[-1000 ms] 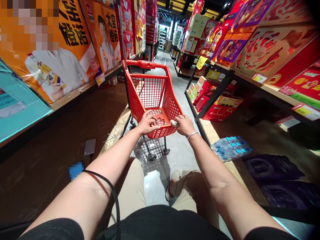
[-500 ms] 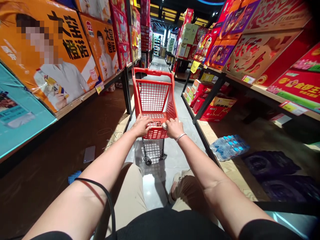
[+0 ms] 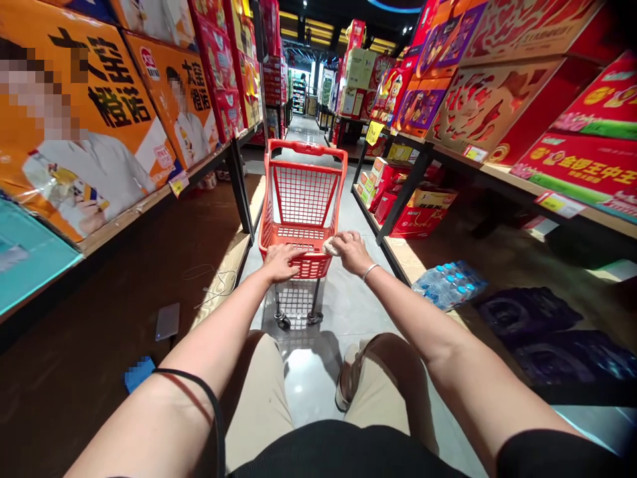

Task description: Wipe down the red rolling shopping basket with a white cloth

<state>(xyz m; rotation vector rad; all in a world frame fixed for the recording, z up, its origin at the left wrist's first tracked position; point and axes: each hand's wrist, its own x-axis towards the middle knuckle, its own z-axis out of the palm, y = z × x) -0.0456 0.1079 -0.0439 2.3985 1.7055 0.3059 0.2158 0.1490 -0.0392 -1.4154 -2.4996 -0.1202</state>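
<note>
A red plastic shopping cart (image 3: 303,189) stands in the aisle in front of me, its basket hollow and its wheels on the floor. My left hand (image 3: 281,263) rests on the cart's near rim, fingers stretched out along it with nothing in them. At the near right corner of the basket, my right hand (image 3: 352,251) has its fingers closed on a crumpled whitish cloth (image 3: 331,247), which is at the rim. A thin bracelet circles the right wrist.
Shelves with orange drink cartons (image 3: 99,99) line the left side. Red and gold gift boxes (image 3: 492,99) stack on the right shelf. A shrink-wrapped pack of water bottles (image 3: 450,284) lies low on the right. A flat grey object (image 3: 168,321) and a blue item (image 3: 140,374) lie low left.
My right hand has shifted slightly right, showing more of the cloth. The left hand stays on the rim, its fingers straighter. The view has turned a little.
</note>
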